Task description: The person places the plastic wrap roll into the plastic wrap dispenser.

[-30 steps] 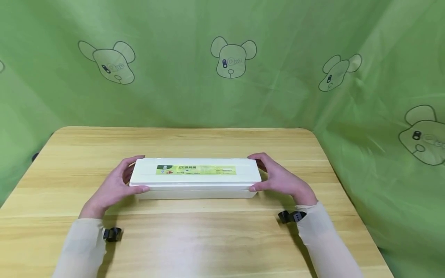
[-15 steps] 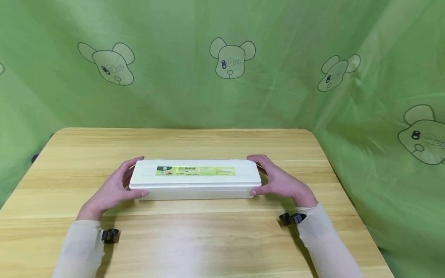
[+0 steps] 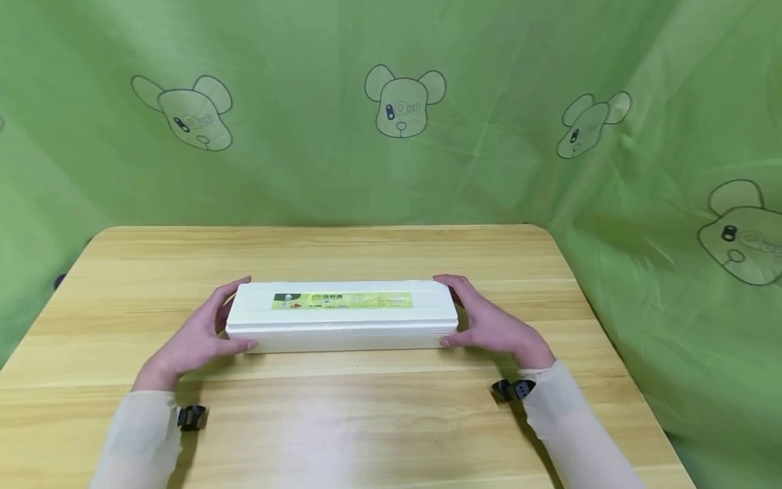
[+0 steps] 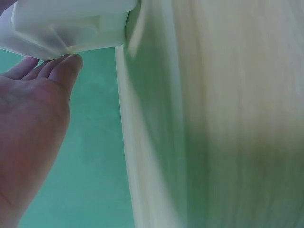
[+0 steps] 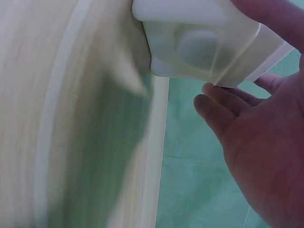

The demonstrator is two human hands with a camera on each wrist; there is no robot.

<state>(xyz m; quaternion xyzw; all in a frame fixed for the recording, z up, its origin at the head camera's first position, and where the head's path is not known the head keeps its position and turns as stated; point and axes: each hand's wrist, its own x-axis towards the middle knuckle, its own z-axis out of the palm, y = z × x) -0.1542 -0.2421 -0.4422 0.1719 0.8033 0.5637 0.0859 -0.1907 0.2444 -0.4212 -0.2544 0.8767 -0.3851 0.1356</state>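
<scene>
A long white cling film box (image 3: 348,339) with a green and yellow label on its lid stands on the wooden table, its long side facing me. The lid lies down on it. My left hand (image 3: 198,336) grips the left end, thumb on the front face and fingers behind. At the other end my right hand (image 3: 495,324) grips it in the same way. In the left wrist view, fingertips (image 4: 66,69) touch the back side of the box. The right wrist view shows a round shape on the box's end (image 5: 197,47). Its inside is hidden.
The light wooden table (image 3: 366,421) has rounded far corners. Green curtains (image 3: 293,170) with printed bear heads hang behind it and along the right side. A small black camera sits on each wrist, at left (image 3: 192,418) and right (image 3: 512,390).
Both thumbs have slid down from the lid's front edge to the lower front face. The box stays in nearly the same place, with a slight shift of the whole view.
</scene>
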